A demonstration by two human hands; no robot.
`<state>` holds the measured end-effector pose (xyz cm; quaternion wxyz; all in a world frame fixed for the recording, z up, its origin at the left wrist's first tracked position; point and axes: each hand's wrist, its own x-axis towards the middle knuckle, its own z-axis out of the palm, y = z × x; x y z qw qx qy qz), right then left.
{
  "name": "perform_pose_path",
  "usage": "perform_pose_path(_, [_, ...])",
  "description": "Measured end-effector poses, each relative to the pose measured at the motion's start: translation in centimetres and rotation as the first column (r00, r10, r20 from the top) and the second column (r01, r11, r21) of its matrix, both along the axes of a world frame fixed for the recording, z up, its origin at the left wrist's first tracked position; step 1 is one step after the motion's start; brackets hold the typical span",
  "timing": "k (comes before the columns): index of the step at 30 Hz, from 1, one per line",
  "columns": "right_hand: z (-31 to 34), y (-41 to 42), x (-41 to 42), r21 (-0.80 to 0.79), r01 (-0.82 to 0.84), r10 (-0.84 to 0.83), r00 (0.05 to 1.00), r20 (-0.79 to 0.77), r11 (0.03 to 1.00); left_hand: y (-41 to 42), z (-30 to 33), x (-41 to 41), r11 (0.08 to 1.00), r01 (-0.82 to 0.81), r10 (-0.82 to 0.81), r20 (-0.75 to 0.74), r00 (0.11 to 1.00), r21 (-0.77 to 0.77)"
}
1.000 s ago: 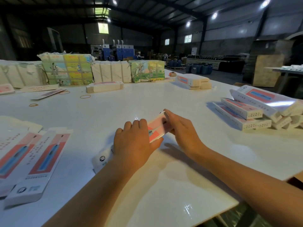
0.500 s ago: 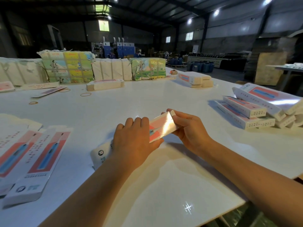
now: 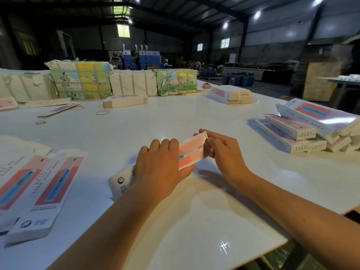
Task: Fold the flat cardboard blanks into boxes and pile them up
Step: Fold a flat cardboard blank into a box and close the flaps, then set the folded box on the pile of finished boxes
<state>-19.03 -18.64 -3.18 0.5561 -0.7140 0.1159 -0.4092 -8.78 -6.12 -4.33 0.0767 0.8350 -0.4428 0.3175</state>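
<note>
- Hands: two, a left hand [image 3: 157,164] and a right hand [image 3: 224,151], both on one box [image 3: 191,152].
- Flat blanks [image 3: 48,191] at near left: two show clearly, and more lie partly out of view; total unclear.
- Folded boxes [image 3: 288,127] piled at right: at least four; the pile runs off the edge.
- Wrapped bundles [image 3: 79,80] along the far side: four.
- Rubber bands [image 3: 102,112] on the table [image 3: 194,221]: three.
- Ceiling lamps [image 3: 257,15] lit: about five.

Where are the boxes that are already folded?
The folded boxes are piled at the table's right side, right of the right hand.
</note>
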Motion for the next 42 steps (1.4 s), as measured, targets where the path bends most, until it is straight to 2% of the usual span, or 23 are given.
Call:
perform_pose_path(2, [-0.2,0.0,0.0,-0.056,0.035,-0.035,0.999,0.007,0.998,0.0,0.0,0.0,1.000,0.008,-0.008,-0.006,1.000,-0.012])
perform_pose_path(6, [-0.9,0.2,0.2,-0.314,0.129,-0.150,0.988,-0.044,0.941,-0.2,0.0,-0.1,1.000,0.014,-0.014,-0.027,1.000,-0.012])
perform_pose_path(12, [-1.1,0.3,0.1,-0.508,0.174,-0.251,0.964,-0.086,0.843,-0.1,0.2,-0.6,1.000,-0.002,0.001,-0.033,0.999,-0.021])
perform_pose_path(17, [-0.6,0.2,0.2,-0.372,0.120,-0.183,0.973,-0.140,0.920,-0.1,0.4,-0.7,0.999,-0.031,0.031,-0.017,0.999,-0.033])
perform_pose_path(19, [-0.6,0.2,0.2,-0.343,0.099,-0.156,0.978,-0.142,0.934,-0.1,0.5,-0.5,0.997,-0.052,0.049,-0.055,0.997,-0.048])
perform_pose_path(22, [-0.8,0.2,0.2,-0.350,0.107,-0.162,0.978,-0.131,0.930,0.0,0.6,-0.3,0.995,-0.080,0.072,-0.106,0.992,-0.066])
perform_pose_path(25, [-1.0,0.3,0.2,-0.425,0.136,-0.213,0.967,-0.141,0.895,0.0,0.5,-0.4,0.995,-0.077,0.069,-0.134,0.989,-0.058])
perform_pose_path(30, [-1.3,0.6,0.2,-0.538,0.165,-0.267,0.956,-0.117,0.827,-0.2,0.6,-0.6,0.993,-0.090,0.082,-0.108,0.991,-0.079])
perform_pose_path(34, [-1.3,0.9,0.1,-0.535,0.155,-0.245,0.965,-0.100,0.831,-0.2,0.6,-0.5,0.992,-0.096,0.090,-0.077,0.993,-0.079])
perform_pose_path(39, [-1.1,1.0,0.3,-0.444,0.057,-0.133,0.981,-0.142,0.894,0.2,0.9,0.0,0.999,-0.047,0.046,-0.037,0.998,-0.025])
perform_pose_path(42, [-1.4,1.2,0.4,-0.447,0.059,-0.153,0.972,-0.178,0.893,0.1,0.9,-0.5,0.999,-0.017,0.017,0.015,1.000,0.028])
